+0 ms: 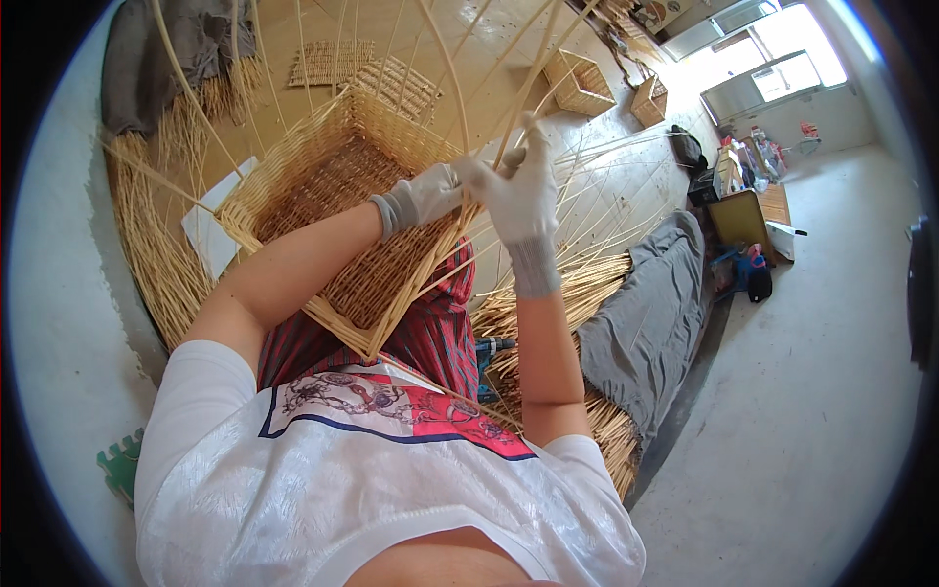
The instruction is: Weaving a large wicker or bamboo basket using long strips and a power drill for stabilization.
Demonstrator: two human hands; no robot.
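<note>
On the person's lap rests a half-woven wicker basket. At its near-right rim, the gloved left hand curls closed on the rim's weave, while the gloved right hand, just beside it, pinches an upright cane. Loose canes lie right of the basket.

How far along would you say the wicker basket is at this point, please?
Done: the wicker basket has a woven base and low walls. In hand: the left hand and right hand grip a cane at the rim. Left: the upright canes remain unwoven.
</note>
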